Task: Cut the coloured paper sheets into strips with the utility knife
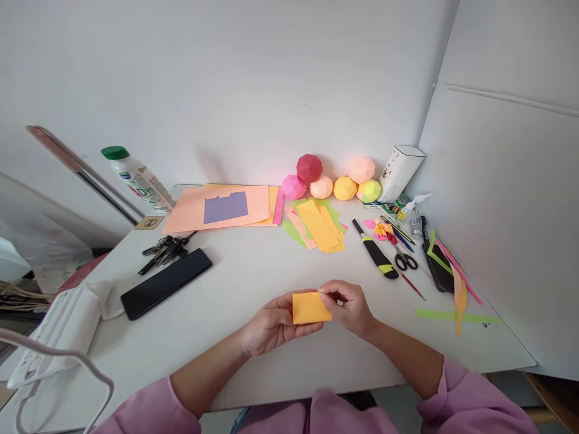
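Note:
A small folded piece of orange paper (310,308) is held just above the white table (235,283), near its front edge. My left hand (270,327) cups it from below and from the left, fingers closed under it. My right hand (348,307) pinches its upper right corner between thumb and fingers. Both wrists come out of pink sleeves.
Several coloured paper balls (330,181) line the back wall, with a white carton (400,172) beside them. Stacks of coloured paper (316,226), a utility knife (375,253), scissors (406,259), pens and paper strips (456,313) lie to the right. A black phone (166,283), keys (165,248), a bottle (138,178) sit left.

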A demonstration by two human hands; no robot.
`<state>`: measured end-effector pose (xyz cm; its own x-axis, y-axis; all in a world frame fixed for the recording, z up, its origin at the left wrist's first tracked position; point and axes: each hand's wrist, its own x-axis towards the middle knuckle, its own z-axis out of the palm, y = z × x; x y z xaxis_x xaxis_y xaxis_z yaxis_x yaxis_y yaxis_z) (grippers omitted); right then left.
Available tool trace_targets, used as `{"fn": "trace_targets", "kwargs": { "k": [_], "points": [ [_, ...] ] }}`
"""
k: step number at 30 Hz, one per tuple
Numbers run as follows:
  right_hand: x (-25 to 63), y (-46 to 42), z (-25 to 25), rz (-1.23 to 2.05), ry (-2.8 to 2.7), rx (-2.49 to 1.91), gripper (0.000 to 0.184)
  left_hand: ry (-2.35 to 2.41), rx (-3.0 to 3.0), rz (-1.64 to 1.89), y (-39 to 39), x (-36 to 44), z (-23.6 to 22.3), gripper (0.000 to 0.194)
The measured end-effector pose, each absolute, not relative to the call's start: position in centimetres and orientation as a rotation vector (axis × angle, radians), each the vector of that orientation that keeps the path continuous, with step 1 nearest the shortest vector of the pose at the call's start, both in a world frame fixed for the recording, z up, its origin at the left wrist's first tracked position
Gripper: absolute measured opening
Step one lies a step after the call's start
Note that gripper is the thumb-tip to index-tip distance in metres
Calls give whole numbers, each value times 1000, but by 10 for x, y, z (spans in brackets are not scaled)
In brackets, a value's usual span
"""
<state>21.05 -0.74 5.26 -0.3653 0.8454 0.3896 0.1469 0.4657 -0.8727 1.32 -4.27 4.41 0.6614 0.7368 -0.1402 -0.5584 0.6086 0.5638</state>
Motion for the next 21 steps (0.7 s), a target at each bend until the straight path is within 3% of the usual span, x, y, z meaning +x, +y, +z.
{"fn": "trace_targets", "kwargs": {
  "k": [11,21],
  "points": [
    [211,-7,56,908,-1848,-800,13,313,528,767,-41,11,45,64],
    [210,-6,56,659,-1907,-649,15,575,693,826,-48,16,51,29]
  ]
}}
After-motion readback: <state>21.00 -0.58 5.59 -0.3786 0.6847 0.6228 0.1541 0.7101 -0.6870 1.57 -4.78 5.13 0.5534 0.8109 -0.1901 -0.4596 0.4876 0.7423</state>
